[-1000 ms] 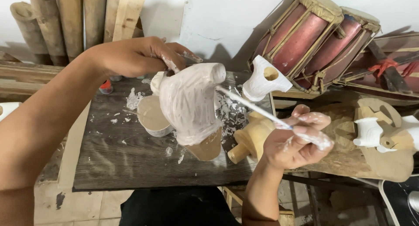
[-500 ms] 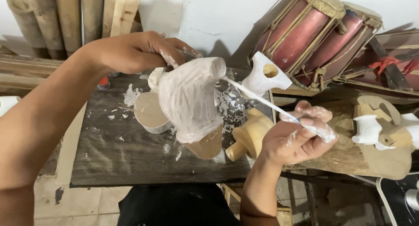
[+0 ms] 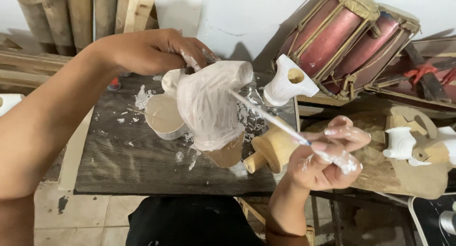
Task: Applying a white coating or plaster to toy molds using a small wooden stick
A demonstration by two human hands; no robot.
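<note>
My left hand grips the top of a carved wooden figure that is coated in wet white paint, with bare wood showing at its lower edge. It is held up above a dark wooden board. My right hand, smeared with white paint, holds a thin paintbrush whose tip touches the figure's right side. Just behind the figure stands a small cup of white paint.
An unpainted wooden piece lies on the board's right edge, and a white-painted carving with a hole stands behind it. Two red drums lean at the back right. Partly painted carvings lie at right. Bamboo poles stand at the back left.
My right hand has shifted a little right and up, and the brush has stroked along the figure's right side. My left hand keeps its grip, the figure barely turning.
</note>
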